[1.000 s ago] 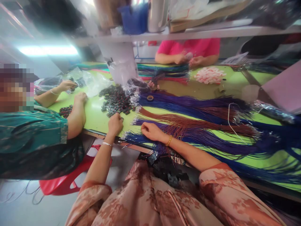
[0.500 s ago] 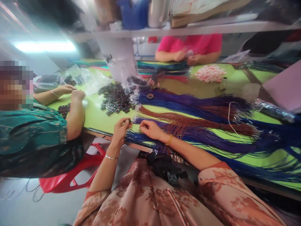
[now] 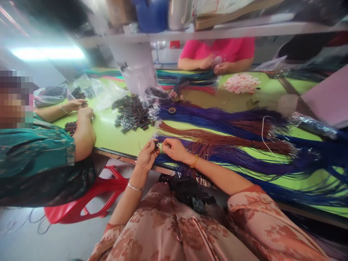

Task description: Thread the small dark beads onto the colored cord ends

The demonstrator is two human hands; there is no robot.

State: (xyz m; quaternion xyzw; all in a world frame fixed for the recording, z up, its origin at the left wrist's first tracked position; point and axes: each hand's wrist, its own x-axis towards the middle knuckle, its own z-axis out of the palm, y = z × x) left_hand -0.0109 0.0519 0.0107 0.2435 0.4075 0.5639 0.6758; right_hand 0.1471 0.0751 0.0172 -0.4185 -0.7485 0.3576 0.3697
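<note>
My left hand [image 3: 147, 156] pinches a small black plastic connector housing [image 3: 156, 145] between thumb and fingertips. Close to its right side, my right hand [image 3: 174, 149] is closed in a pinch; a small pale tip shows between the hands, but what these fingers hold is too small to make out. Bundles of thin purple wires [image 3: 231, 157] and brown wires [image 3: 217, 136] with shiny metal ends lie beside and beyond my right hand. Past my left hand is a heap of black connector housings [image 3: 133, 114]. More dark housings [image 3: 198, 203] rest in my lap.
At the left a co-worker in a green top [image 3: 40, 145] handles small parts near a red stool [image 3: 81, 203]. Across the green table [image 3: 104, 132] sits a person in pink [image 3: 231, 52], by a pile of pale pink pieces [image 3: 240, 83]. A tape roll [image 3: 172, 110] lies among wires; a shelf [image 3: 217, 32] runs overhead.
My left hand has moved right and turned, bringing the black housing into clearer view close to my right fingers. My right hand has hardly moved. The view has shifted slightly.
</note>
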